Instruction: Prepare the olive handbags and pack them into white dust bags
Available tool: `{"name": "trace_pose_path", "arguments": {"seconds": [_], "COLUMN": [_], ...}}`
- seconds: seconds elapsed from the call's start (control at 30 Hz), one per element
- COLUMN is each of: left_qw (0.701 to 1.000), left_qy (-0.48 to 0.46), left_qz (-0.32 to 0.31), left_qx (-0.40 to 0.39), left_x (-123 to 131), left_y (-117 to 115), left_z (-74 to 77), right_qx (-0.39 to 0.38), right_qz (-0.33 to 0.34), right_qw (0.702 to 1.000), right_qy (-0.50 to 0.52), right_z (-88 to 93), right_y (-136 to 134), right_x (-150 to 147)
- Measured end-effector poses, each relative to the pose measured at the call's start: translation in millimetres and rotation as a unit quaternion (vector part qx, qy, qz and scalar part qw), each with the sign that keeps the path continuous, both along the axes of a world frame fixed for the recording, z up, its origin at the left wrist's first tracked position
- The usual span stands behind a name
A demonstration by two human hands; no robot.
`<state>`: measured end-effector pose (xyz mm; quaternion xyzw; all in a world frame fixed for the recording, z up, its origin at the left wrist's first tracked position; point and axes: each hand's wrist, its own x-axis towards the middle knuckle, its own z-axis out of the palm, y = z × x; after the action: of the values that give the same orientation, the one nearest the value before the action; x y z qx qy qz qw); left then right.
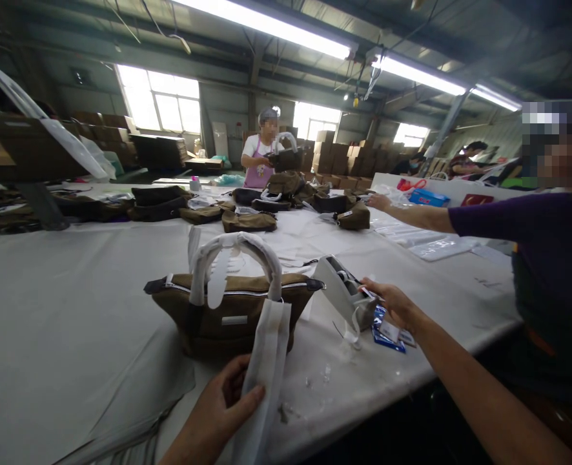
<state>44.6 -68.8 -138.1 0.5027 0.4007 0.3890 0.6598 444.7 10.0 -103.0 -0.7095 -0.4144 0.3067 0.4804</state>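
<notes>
A brown handbag (208,313) with a silver zip and a small metal plate stands upright on the table. Pale wrapping covers its raised handles (237,242), and a white paper tag (218,281) hangs from them. My left hand (223,410) is closed around the white-wrapped strap (269,361) at the bag's front. To the right sits a grey tape dispenser (337,284). My right hand (395,303) is at its near end, fingertips pinched on what looks like the tape; the strip itself barely shows. Blue-and-white packets (387,332) lie beneath that hand.
Several brown bags (250,221) lie across the far side of the white table (97,278). A person in a pink apron (259,171) handles a bag opposite. At right, another person's arm (412,216) reaches over the table near clear plastic sleeves (431,245) and a blue box (429,197).
</notes>
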Motion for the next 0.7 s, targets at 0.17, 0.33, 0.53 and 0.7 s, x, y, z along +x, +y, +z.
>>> {"name": "trace_pose_path", "arguments": {"seconds": [0.17,0.33,0.53,0.7], "left_qw": [1.0,1.0,1.0,0.999], "left_qy": [0.0,0.004,0.014,0.013], "left_qz": [-0.003,-0.019,-0.023,-0.014], "left_qx": [0.001,0.012,0.011,0.026], "left_x": [-3.5,-6.2,-8.9,-9.1], "left_y": [2.1,4.8,5.6,5.1], "left_z": [-4.2,-7.3,-6.3,-7.7], "right_qx": [0.034,0.006,-0.013,0.003], "right_qz": [-0.021,-0.049,-0.072,-0.086], "right_qw": [0.996,0.992,0.984,0.985], "right_qy": [0.079,0.12,0.161,0.152], "right_z": [15.0,13.7,-16.9,-41.3], "right_y": [-14.6,-44.1,-59.9,-56.4], "right_x": [1.4,-3.8,-4.5,-3.0]}}
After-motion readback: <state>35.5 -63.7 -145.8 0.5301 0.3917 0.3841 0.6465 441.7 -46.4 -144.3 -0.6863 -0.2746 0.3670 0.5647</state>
